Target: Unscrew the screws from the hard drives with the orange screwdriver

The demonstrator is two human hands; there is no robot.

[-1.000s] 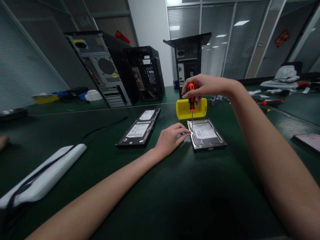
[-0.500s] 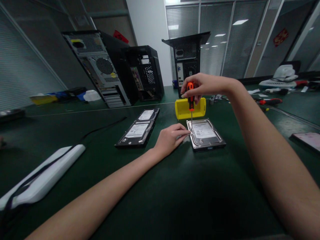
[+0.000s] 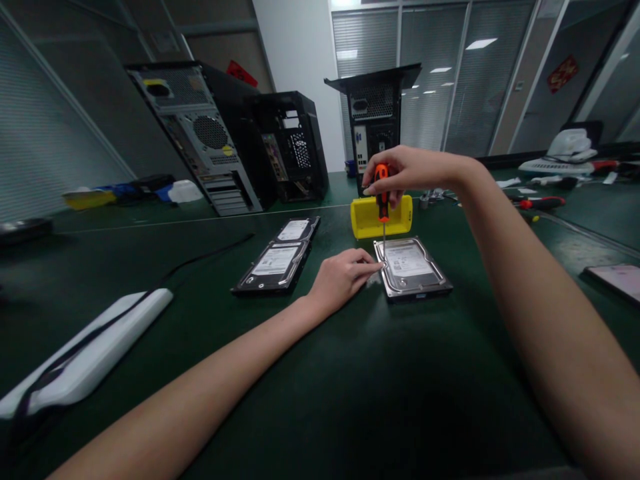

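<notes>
My right hand (image 3: 393, 175) grips an orange and black screwdriver (image 3: 383, 208) by its handle, from above. The shaft points straight down, and its tip meets the left side of a hard drive (image 3: 411, 263) that lies flat, label up. At that same edge, my left hand (image 3: 345, 275) rests low with its fingers pressed together, the fingertips beside the screwdriver tip. Whether something small sits between them is hidden. Behind the drive stands a yellow plastic tray (image 3: 364, 220), its open side towards me.
To the left lie two more hard drives (image 3: 273, 261), one behind the other. Three computer cases (image 3: 235, 127) stand at the back. A white object (image 3: 115, 340) with a black strap lies front left. On the right are red-handled pliers (image 3: 547, 203) and a flat dark-edged item (image 3: 617, 280).
</notes>
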